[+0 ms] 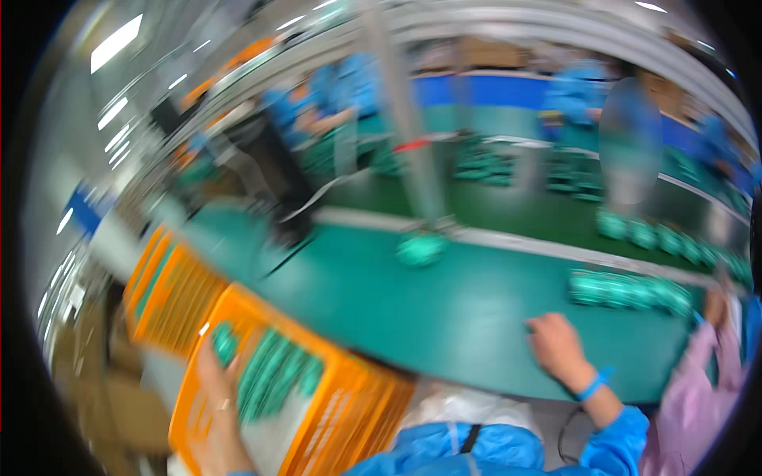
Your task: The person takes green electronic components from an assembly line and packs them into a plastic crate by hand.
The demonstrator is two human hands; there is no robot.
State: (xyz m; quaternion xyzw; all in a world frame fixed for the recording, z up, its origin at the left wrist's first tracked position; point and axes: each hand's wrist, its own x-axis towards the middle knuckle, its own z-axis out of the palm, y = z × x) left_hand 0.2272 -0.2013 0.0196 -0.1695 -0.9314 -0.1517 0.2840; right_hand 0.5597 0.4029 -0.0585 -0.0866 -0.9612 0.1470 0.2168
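A small glossy green rounded piece (225,342) sits right at the fingers of the left hand (217,390), between fingertips and thumb; blur hides whether they grip it. Just to the right of this hand, more elongated green pieces (274,377) lie side by side inside an orange slotted plastic crate (232,305). Ahead and to the right of the right hand (556,347) lies a close row of shiny green bundled pieces (627,292), apart from its fingers; ahead and to its left sits a single round green bundle (421,248).

The left hand reaches up over the crate's left side, fingers pointing forward and thumb apart from them. The right hand, with a blue band (594,383) at its wrist, is over the green smooth worktop (468,317), back up, fingers loosely bent; I cannot tell whether it holds anything.

The worktop's near edge runs on the body side of the right hand, and a bare stretch spreads left of that hand toward the crate. A grey metal post (409,135) stands beyond the round bundle. A person's pink sleeve (694,389) bounds the right hand's right side.
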